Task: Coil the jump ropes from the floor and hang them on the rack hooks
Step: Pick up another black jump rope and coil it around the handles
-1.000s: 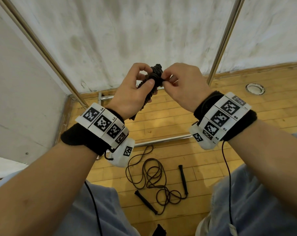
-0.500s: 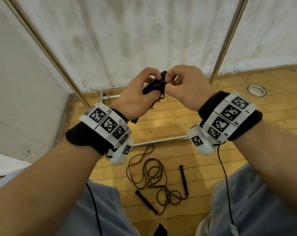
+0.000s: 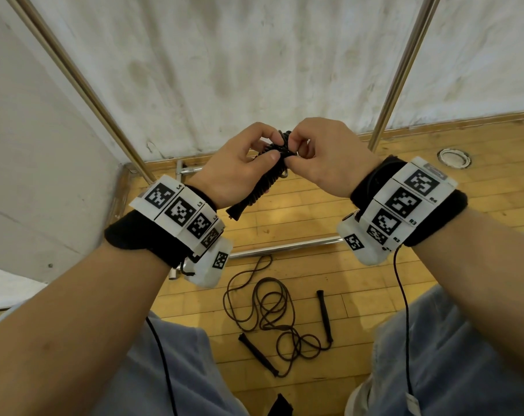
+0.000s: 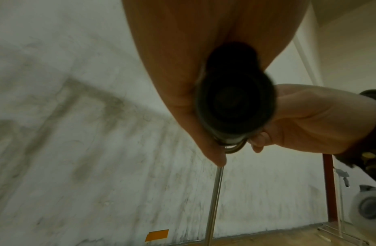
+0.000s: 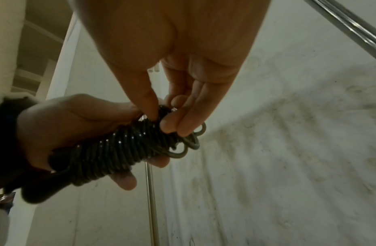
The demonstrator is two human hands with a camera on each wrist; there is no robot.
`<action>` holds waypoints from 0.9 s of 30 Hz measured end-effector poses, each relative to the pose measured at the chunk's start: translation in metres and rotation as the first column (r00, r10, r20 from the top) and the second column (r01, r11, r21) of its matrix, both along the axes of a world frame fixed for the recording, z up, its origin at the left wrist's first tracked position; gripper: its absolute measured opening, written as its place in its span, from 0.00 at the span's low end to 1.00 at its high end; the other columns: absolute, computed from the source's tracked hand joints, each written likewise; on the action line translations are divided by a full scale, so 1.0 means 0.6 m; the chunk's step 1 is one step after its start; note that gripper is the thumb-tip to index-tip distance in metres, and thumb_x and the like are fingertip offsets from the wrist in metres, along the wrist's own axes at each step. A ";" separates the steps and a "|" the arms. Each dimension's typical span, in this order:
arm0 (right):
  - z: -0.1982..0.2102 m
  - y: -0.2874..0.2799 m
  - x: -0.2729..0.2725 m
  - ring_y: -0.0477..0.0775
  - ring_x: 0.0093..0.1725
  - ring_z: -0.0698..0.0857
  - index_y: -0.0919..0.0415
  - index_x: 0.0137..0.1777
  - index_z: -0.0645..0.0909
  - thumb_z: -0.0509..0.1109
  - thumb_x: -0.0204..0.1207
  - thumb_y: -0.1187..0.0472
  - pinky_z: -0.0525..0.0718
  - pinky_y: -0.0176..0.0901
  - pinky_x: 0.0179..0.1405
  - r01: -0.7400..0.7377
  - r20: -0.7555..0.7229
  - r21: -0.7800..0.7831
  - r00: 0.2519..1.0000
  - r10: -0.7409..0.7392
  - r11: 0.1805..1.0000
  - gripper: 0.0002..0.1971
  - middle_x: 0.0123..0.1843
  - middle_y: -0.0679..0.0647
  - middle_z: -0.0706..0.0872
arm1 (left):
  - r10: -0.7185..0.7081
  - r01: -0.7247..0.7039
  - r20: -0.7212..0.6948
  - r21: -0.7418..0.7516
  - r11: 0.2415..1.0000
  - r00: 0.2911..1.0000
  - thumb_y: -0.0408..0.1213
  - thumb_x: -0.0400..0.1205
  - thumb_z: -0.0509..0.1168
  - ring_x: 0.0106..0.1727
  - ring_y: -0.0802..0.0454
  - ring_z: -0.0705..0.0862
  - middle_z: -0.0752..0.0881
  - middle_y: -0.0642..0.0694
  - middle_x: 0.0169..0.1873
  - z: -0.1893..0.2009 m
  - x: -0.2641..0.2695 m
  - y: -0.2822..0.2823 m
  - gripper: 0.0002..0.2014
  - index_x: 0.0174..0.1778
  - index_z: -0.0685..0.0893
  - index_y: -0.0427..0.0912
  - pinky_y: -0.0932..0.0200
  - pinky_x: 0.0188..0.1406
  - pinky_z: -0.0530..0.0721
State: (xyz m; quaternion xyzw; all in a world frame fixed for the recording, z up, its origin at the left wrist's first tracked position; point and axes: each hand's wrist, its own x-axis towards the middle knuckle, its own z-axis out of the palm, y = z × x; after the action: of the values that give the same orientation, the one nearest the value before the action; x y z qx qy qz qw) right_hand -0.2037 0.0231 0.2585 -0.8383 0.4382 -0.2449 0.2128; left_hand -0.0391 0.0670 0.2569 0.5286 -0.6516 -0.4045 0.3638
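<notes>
Fingers [image 5: 172, 124] of right hand [image 3: 323, 157] pinch top loops of coiled rope [image 5: 111, 153]. Left hand [image 3: 233, 172] wraps bundle, held up before rack poles [image 3: 405, 70]. Rope looks light, bendy, springy; loose end may pop. Best hold middle wraps tight. Second rope [image 3: 272, 313] on floor [image 3: 374, 283], 6 o'clock.

Gym or sports-hall corner. Floor [image 3: 480, 181] is varnished wood strip boarding, sport-court type, with a round metal floor socket [image 3: 453, 157] set in at 2 o'clock. Walls [image 3: 239, 61] are bare, stained whitewashed concrete with a wood skirting. A chrome tube rack frame [image 3: 402, 70] stands against the wall, uprights at 11 and 1 o'clock, base bar [image 3: 284, 247] on the floor. A loose jump rope [image 3: 272, 313] with black handles lies on the boards at 6 o'clock. No furniture visible.
</notes>
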 end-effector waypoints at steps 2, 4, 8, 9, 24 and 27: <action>-0.001 0.000 -0.002 0.43 0.32 0.73 0.56 0.38 0.77 0.72 0.69 0.60 0.69 0.29 0.30 0.014 0.014 0.033 1.000 -0.015 0.999 0.05 0.33 0.43 0.74 | -0.025 0.025 0.021 0.009 1.000 0.999 0.33 0.86 0.60 0.34 0.49 0.87 0.83 0.50 0.42 -0.001 0.001 0.000 0.09 0.52 0.76 0.54 0.55 0.26 0.86; -0.002 -0.001 -0.004 0.42 0.28 0.71 0.56 0.37 0.78 0.73 0.66 0.60 0.67 0.31 0.26 0.036 0.043 0.079 0.998 -0.039 0.996 0.06 0.30 0.43 0.73 | -0.057 0.055 0.032 0.035 0.998 0.998 0.32 0.85 0.60 0.32 0.52 0.86 0.84 0.48 0.43 -0.001 0.000 -0.002 0.10 0.52 0.76 0.55 0.62 0.23 0.82; -0.007 -0.001 -0.001 0.43 0.25 0.68 0.56 0.34 0.77 0.74 0.65 0.60 0.65 0.25 0.20 0.056 0.046 0.124 0.997 -0.062 0.991 0.07 0.27 0.44 0.71 | -0.070 0.065 0.091 0.063 0.996 0.993 0.33 0.86 0.59 0.34 0.51 0.85 0.82 0.46 0.49 -0.003 -0.003 -0.004 0.09 0.54 0.75 0.55 0.60 0.25 0.82; -0.008 0.000 0.000 0.43 0.25 0.68 0.55 0.33 0.76 0.74 0.65 0.61 0.65 0.24 0.19 0.053 0.041 0.134 0.997 -0.059 0.990 0.08 0.27 0.44 0.71 | -0.079 0.073 0.125 0.054 0.996 0.989 0.34 0.86 0.59 0.34 0.54 0.84 0.82 0.49 0.49 -0.005 -0.003 -0.004 0.09 0.55 0.74 0.55 0.60 0.28 0.84; 0.005 0.000 -0.021 0.44 0.31 0.88 0.54 0.36 0.81 0.77 0.70 0.62 0.84 0.29 0.34 -0.105 0.205 0.342 0.978 0.035 0.934 0.07 0.27 0.46 0.86 | -0.052 0.059 -0.081 0.086 0.995 0.995 0.31 0.87 0.57 0.35 0.48 0.87 0.82 0.42 0.49 -0.006 0.001 0.004 0.04 0.52 0.75 0.44 0.63 0.26 0.81; 0.010 0.002 -0.028 0.45 0.32 0.88 0.54 0.36 0.81 0.76 0.71 0.62 0.85 0.29 0.36 -0.150 0.185 0.361 0.979 0.087 0.920 0.07 0.26 0.43 0.87 | -0.100 0.109 -0.079 0.110 0.988 0.992 0.31 0.86 0.57 0.36 0.46 0.88 0.81 0.42 0.48 0.000 0.005 0.007 0.04 0.53 0.75 0.43 0.57 0.27 0.83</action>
State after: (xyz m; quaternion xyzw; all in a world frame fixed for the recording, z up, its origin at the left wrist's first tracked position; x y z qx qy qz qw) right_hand -0.2202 0.0241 0.2645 -0.7843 0.4057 -0.2124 0.4185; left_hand -0.0362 0.0715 0.2570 0.4984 -0.6405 -0.4787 0.3350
